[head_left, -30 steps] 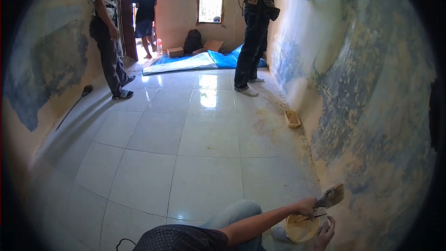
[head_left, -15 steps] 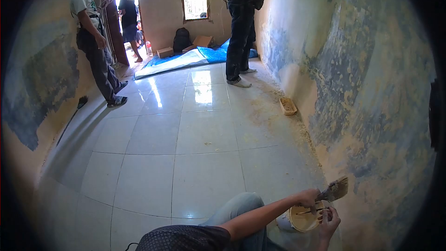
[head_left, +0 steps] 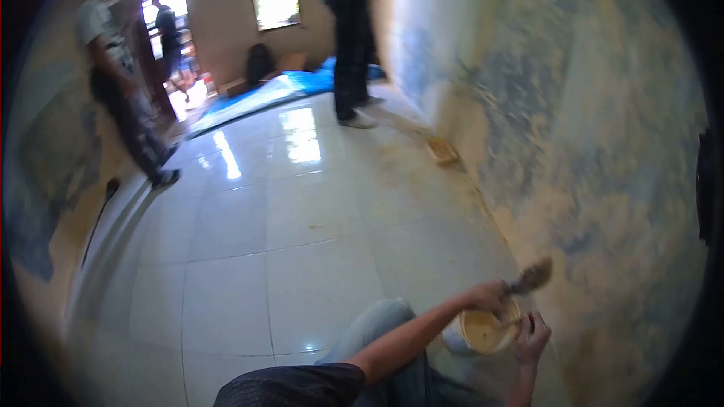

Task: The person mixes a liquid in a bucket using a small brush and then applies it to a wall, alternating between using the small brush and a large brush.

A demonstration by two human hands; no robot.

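My left hand (head_left: 489, 298) is closed round the handle of a wide brush (head_left: 534, 276), whose bristles point up and right near the patchy wall. Below it is a white bucket (head_left: 466, 333) with pale yellowish contents. At the bucket's right rim, my right hand (head_left: 533, 334) pinches a thin stick (head_left: 508, 323) that reaches over the bucket. Motion blurs both hands and the brush slightly.
The peeling wall (head_left: 596, 203) rises at the right, with a small tray (head_left: 442, 152) at its foot. One person (head_left: 121, 83) stands left, another (head_left: 351, 45) near the right wall, a third in the doorway. Blue sheeting (head_left: 302, 83) and a long-handled tool (head_left: 99, 215) lie on the floor.
The view has turned, so the room's far end appears shifted left. Both hands keep their hold, over and beside the bucket.
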